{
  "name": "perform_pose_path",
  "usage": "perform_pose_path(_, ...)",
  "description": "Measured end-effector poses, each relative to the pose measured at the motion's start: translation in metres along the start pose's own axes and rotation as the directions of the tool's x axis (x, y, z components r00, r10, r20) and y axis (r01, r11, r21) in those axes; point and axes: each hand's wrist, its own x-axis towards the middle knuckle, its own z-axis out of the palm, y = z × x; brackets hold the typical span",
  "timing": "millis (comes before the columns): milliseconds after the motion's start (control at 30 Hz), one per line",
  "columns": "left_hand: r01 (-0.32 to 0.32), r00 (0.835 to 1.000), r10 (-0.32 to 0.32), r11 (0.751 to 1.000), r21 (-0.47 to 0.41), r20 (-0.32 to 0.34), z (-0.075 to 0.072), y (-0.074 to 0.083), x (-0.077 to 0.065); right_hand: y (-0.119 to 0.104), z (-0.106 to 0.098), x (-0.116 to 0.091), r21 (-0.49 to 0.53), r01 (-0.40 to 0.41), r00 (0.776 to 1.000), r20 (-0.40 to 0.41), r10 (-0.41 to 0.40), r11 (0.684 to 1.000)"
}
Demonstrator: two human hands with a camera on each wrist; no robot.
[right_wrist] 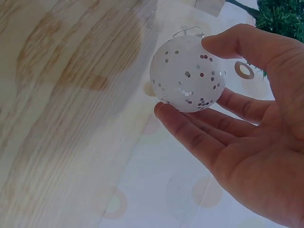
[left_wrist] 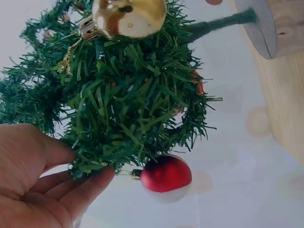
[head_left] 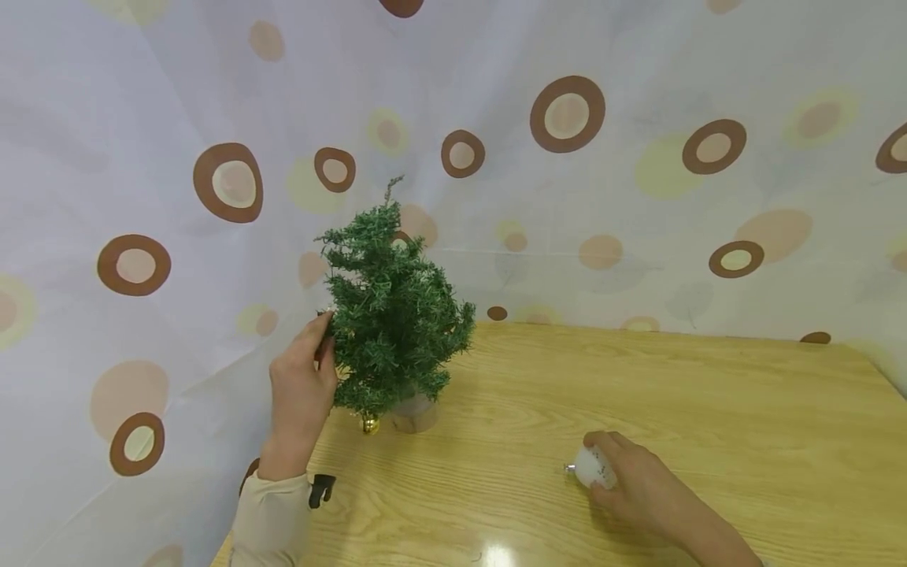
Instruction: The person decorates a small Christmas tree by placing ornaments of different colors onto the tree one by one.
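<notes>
A small artificial Christmas tree (head_left: pixel 397 315) stands at the left of the table. At its left side my left hand (head_left: pixel 303 386) pinches the tip of a green branch (left_wrist: pixel 90 164) between thumb and fingers. A red and white bauble (left_wrist: pixel 166 178) hangs on a thin loop close by those fingertips, and a shiny gold bauble (left_wrist: pixel 129 16) sits on the tree nearer the wrist camera. My right hand (head_left: pixel 634 484) grips a white bauble (right_wrist: pixel 187 73) dotted with silver sequins, its thumb near the metal cap. In the head view that bauble is over the table, cap pointing left.
The wooden table (head_left: pixel 538 394) meets a wall covering (head_left: pixel 638 205) patterned with brown and beige circles at the back and left. A round wooden base (head_left: pixel 415 413) supports the tree. A black clip-like piece (head_left: pixel 321 490) shows by the left sleeve (head_left: pixel 272 524).
</notes>
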Motion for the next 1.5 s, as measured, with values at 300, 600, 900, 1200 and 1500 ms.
perform_pose_path(300,0.047,0.999,-0.045,0.997,-0.067,0.030,-0.005,-0.003,-0.001,-0.002,-0.001,0.007,0.034,0.046,0.997,-0.055,-0.045,0.998)
perform_pose_path(600,0.167,0.986,-0.164,0.971,-0.170,0.035,-0.008,0.004,-0.007,-0.008,0.001,0.015,-0.009,0.120,0.973,-0.199,-0.120,0.993)
perform_pose_path(900,0.123,0.987,-0.133,0.986,-0.116,-0.085,-0.018,0.021,-0.012,-0.022,-0.009,0.026,-0.044,0.257,0.892,-0.374,-0.254,0.965)
perform_pose_path(1200,-0.002,0.982,-0.015,0.996,-0.091,-0.186,-0.023,0.054,-0.016,-0.037,-0.026,0.037,-0.044,0.314,0.844,-0.445,-0.300,0.948)
perform_pose_path(1500,-0.133,0.982,0.102,0.970,-0.203,-0.158,-0.003,0.081,-0.023,-0.051,-0.033,0.043,-0.060,0.325,0.820,-0.480,-0.313,0.944)
